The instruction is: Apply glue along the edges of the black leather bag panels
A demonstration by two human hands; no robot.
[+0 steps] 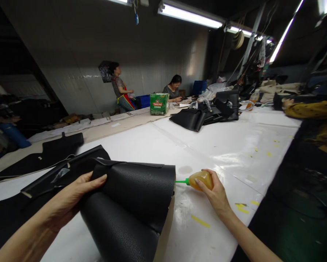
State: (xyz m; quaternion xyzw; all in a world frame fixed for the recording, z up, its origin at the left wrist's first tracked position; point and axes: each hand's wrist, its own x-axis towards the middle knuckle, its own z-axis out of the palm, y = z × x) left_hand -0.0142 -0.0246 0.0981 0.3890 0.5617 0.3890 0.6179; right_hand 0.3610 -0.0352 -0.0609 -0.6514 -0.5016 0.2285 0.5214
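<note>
Near: my left hand (77, 193) has its fingers clamped on the curled black leather piece (133, 198), which lies on the white desk (234, 145). My right hand (216, 194) has its fingers wrapped round the glue bottle (202, 179), green nozzle (181, 181) at the leather's edge. Far: black leather pile (204, 114), green carton (159, 103).

One bottle (201, 179), one green box (159, 103) — two hands (78, 191)

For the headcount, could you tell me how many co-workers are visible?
3: standing person far back, seated person behind green box, yellow sleeve at right; others may be hidden.
</note>
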